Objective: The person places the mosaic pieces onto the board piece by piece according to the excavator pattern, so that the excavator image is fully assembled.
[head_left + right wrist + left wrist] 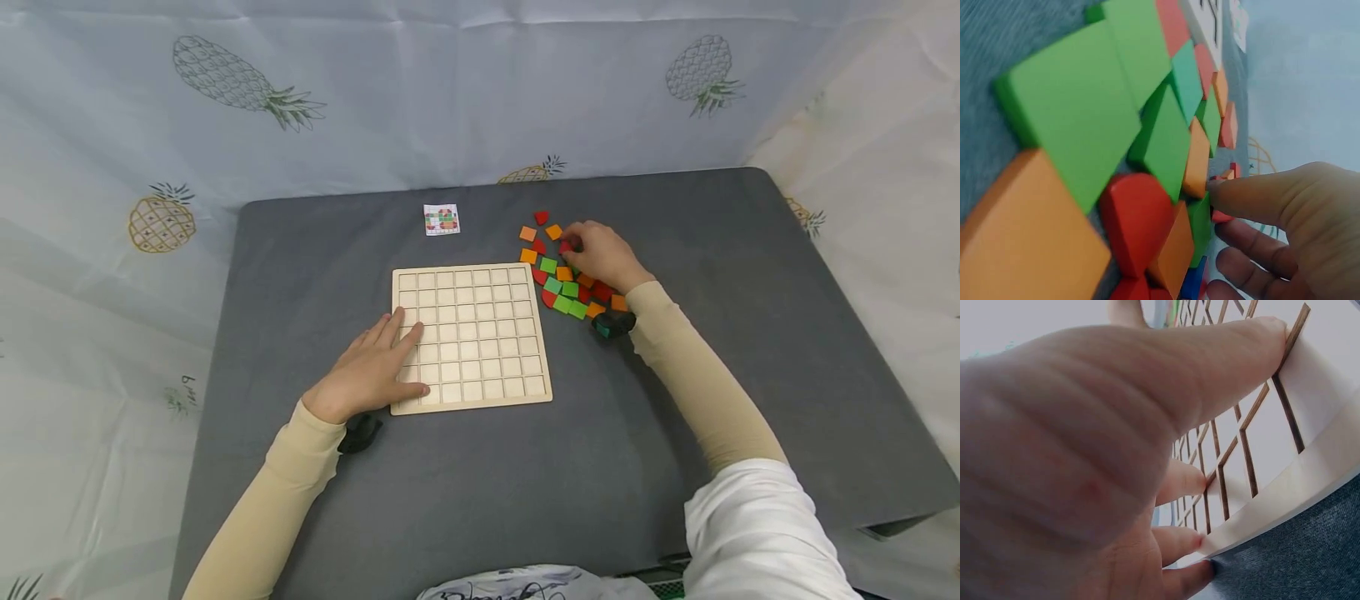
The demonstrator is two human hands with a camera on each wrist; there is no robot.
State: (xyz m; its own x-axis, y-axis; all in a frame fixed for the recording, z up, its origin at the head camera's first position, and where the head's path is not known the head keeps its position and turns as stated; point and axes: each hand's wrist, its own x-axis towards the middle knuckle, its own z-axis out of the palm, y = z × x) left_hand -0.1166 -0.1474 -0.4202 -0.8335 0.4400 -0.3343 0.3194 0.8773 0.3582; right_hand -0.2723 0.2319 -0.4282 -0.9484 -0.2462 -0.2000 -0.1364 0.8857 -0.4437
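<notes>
Head view: my right hand point(603, 255), nearer one, pinches small plain-red flat piece point(566, 247), long axis hidden, toward grey tabletop's point(750, 333) far edge. Square pale-wood grid board point(468, 350) lies left of it, closer to near edge; my left hand point(365, 375), fingers spread, grasping nothing, rests on board's left edge.

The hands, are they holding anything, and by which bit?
The left hand lies spread on the wooden board, gripping nothing. The right hand has thumb and finger at a red piece; whether they pinch it, or where, cannot be told.
</notes>
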